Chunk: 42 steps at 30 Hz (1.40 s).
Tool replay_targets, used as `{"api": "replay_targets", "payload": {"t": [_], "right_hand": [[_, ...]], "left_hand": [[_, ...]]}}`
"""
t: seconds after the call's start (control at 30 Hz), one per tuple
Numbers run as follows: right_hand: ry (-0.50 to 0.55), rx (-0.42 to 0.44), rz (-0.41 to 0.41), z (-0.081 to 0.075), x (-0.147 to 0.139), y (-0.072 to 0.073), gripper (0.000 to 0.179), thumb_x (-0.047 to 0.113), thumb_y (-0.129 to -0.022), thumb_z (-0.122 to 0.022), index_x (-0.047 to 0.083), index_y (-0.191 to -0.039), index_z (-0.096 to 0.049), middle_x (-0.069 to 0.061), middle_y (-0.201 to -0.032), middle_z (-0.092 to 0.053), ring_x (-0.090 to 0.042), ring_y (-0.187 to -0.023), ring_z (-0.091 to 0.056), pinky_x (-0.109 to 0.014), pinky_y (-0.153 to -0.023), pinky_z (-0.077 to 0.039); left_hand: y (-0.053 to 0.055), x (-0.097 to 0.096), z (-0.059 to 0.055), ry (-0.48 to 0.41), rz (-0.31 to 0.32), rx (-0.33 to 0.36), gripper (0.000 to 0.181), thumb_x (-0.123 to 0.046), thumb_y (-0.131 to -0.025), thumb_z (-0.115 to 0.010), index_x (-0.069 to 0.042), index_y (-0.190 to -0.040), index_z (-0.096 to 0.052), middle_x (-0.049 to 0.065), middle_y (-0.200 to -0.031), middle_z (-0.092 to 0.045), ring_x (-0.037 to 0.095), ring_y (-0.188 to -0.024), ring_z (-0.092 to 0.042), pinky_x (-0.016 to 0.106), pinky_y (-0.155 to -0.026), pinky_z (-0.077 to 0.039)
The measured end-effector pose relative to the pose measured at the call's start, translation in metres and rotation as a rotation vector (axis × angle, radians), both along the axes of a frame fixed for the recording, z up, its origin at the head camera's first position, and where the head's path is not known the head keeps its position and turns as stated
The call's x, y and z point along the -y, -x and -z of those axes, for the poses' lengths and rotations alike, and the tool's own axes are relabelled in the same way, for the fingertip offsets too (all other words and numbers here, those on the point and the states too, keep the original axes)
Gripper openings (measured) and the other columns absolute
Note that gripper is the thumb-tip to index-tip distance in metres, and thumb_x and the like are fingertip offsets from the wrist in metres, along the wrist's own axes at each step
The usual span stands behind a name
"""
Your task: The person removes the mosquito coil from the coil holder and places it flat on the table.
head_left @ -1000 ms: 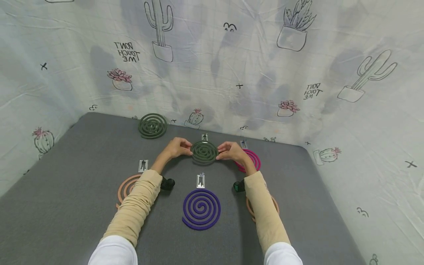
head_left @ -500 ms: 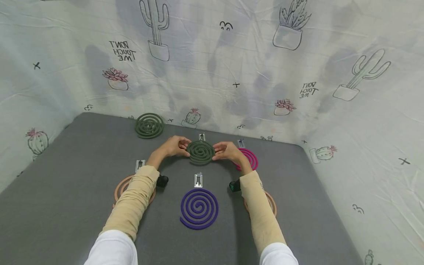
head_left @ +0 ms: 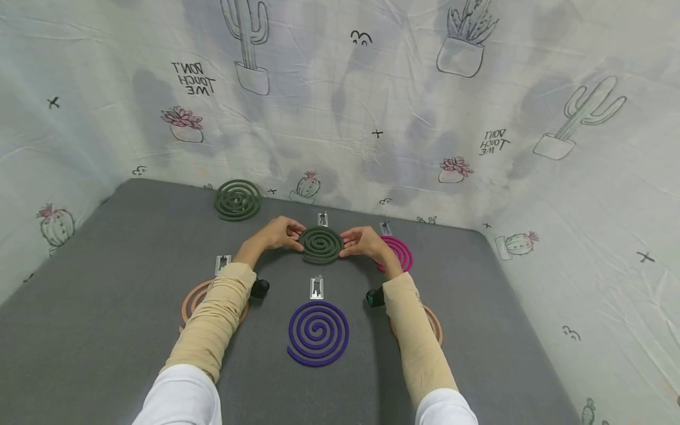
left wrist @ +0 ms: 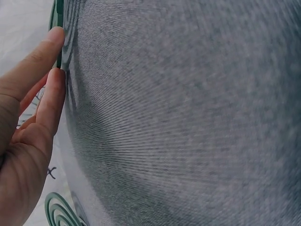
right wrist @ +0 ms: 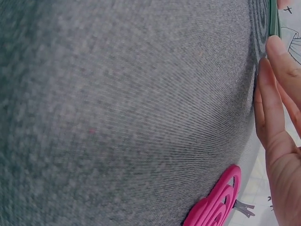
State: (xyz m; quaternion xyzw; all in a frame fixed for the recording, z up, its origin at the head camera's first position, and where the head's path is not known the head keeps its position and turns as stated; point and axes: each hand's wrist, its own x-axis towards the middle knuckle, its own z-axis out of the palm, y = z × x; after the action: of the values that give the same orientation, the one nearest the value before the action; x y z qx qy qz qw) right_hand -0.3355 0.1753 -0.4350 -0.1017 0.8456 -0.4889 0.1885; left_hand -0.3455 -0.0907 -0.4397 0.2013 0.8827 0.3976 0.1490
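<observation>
Between my two hands, at the back middle of the head view, is a dark green mosquito coil (head_left: 321, 244). My left hand (head_left: 277, 234) pinches its left edge, thumb on one face and fingers under the other. On the opposite edge my right hand (head_left: 365, 242) pinches it the same way. Both wrist views show the coil edge-on, just off the grey surface, with its shadow beside it. Right behind the coil lies a small metal coil stand (head_left: 322, 219). A pink coil (head_left: 402, 252) is partly hidden by my right wrist.
A second green coil (head_left: 237, 200) lies at the back left. Nearer me is a purple coil (head_left: 317, 333) below a metal stand (head_left: 316, 288). Orange coils (head_left: 192, 300) lie partly under both forearms. More stands (head_left: 222, 264) lie about. A printed cloth wall (head_left: 340, 118) encloses the grey table.
The green coil has come down slightly toward the table, both hands keeping hold of its edges. The whole head view has shifted a little. Nothing was let go.
</observation>
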Motion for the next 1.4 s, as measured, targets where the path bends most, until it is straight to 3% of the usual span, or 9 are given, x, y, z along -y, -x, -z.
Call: {"api": "replay_targets", "payload": {"t": [0.27,0.53,0.77,1.4], "right_hand": [[-0.006,-0.077,-0.042,0.007,-0.005,0.007,0.048,0.004,-0.069,-0.083,-0.002,-0.114,-0.065,-0.013,-0.101,-0.069,-0.018,-0.09,-0.067,-0.028,-0.077,-0.057],[-0.066,-0.043,-0.017,-0.001,0.002,0.002,0.053,-0.006,-0.074,-0.076,-0.009,-0.123,-0.058,-0.027,-0.115,-0.062,-0.035,-0.105,-0.062,-0.028,-0.081,-0.056],[-0.09,-0.04,0.007,-0.004,0.004,0.0,0.05,-0.006,-0.071,-0.079,-0.007,-0.117,-0.062,-0.022,-0.109,-0.066,-0.018,-0.089,-0.066,-0.023,-0.074,-0.057],[-0.189,-0.091,0.035,-0.004,0.007,-0.006,0.044,-0.002,-0.07,-0.081,-0.005,-0.111,-0.065,-0.018,-0.104,-0.07,-0.017,-0.088,-0.069,-0.024,-0.075,-0.057]], "left_hand": [[0.002,-0.001,0.002,0.0,-0.003,-0.002,0.056,-0.009,-0.078,-0.078,0.007,-0.126,-0.056,0.023,-0.122,-0.06,0.033,-0.109,-0.061,0.036,-0.092,-0.053],[-0.001,-0.002,0.002,-0.004,-0.03,0.003,0.055,-0.007,-0.076,-0.079,0.007,-0.125,-0.057,0.023,-0.12,-0.061,0.031,-0.107,-0.062,0.035,-0.091,-0.053],[-0.003,-0.002,-0.001,-0.014,-0.022,0.002,0.057,-0.007,-0.076,-0.08,0.007,-0.126,-0.057,0.023,-0.121,-0.061,0.032,-0.107,-0.062,0.036,-0.091,-0.053],[-0.002,-0.006,0.003,0.008,-0.019,-0.028,0.058,-0.006,-0.074,-0.081,0.006,-0.125,-0.057,0.021,-0.119,-0.062,0.03,-0.107,-0.061,0.036,-0.092,-0.052]]}}
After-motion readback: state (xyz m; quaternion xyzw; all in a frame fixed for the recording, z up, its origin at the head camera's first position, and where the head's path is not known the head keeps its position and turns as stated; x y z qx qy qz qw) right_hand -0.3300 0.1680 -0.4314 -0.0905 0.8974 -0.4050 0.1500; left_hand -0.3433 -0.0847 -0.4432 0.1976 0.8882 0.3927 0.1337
